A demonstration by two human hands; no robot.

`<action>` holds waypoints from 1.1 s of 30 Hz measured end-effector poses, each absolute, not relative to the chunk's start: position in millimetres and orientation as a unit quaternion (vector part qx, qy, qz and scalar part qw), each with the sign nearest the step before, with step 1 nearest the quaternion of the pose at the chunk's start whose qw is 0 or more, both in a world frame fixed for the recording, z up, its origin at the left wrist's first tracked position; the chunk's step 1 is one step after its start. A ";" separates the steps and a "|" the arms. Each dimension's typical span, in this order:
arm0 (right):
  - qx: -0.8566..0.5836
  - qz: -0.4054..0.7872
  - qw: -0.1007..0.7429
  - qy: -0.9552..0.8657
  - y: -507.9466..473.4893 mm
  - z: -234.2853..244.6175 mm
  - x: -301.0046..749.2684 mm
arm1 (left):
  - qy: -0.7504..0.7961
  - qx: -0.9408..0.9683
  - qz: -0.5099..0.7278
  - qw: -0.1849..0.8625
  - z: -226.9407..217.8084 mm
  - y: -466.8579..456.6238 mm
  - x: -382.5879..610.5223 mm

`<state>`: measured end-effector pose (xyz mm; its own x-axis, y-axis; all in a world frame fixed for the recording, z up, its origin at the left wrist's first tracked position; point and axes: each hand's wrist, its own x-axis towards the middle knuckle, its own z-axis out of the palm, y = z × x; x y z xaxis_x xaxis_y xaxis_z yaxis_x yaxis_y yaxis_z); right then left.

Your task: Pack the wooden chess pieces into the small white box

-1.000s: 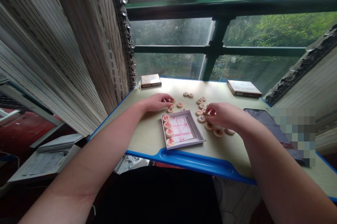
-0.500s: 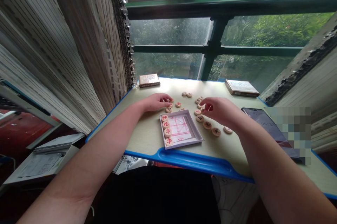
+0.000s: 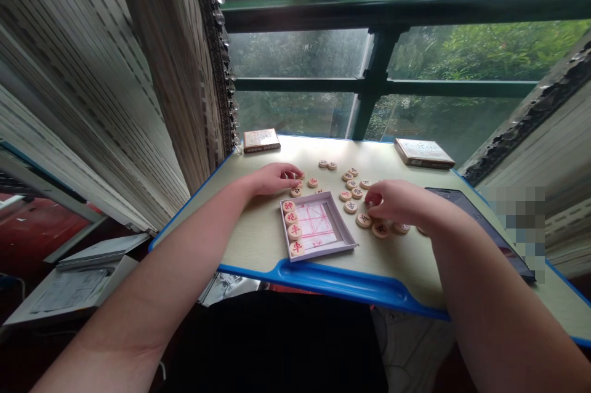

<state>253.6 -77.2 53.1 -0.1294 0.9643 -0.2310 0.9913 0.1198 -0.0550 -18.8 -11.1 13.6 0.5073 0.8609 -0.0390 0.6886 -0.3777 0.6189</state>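
Note:
A shallow grey box [image 3: 345, 236] lies on the desk with a pink-lined paper in it and several round wooden chess pieces [image 3: 292, 218] in a column along its left side. My left hand [image 3: 273, 178] rests palm down just behind the box, fingers curled over loose pieces [image 3: 296, 191]. My right hand [image 3: 398, 201] is to the right of the box, fingers curled down over a cluster of loose pieces [image 3: 364, 220]. I cannot make out whether it holds one. More pieces [image 3: 352, 184] lie between the hands.
The desk [image 3: 258, 239] has a blue raised rim [image 3: 337, 285] at the front. A small box [image 3: 261, 140] sits at the back left, another [image 3: 423, 153] at the back right. A dark phone [image 3: 480, 230] lies right of my right arm. Blinds hang at left.
My right hand reached back and left toward the far pieces, then came back to the right and lower over the cluster beside the box. My left hand stayed put.

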 end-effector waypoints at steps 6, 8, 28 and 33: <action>0.664 -0.106 0.067 0.737 -75.9 51.9 258.1 | 0.476 0.817 0.144 0.292 13.9 -11.5 -18.7; 0.658 -0.116 0.074 0.740 -75.2 51.4 260.2 | 0.477 0.817 0.144 0.292 13.8 -11.4 -18.8; 0.522 -0.310 -0.324 0.725 -88.4 59.5 239.8 | 0.479 0.817 0.141 0.287 17.2 -15.2 -15.6; 0.477 -0.393 -0.371 0.693 -93.2 55.0 225.3 | 0.481 0.814 0.144 0.291 15.6 -13.6 -16.2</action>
<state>225.3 -93.2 55.0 -0.2689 0.9529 0.1403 0.3695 0.2366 -0.8986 -16.2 -13.6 15.6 0.4951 0.8677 -0.0452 0.7004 -0.3677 0.6118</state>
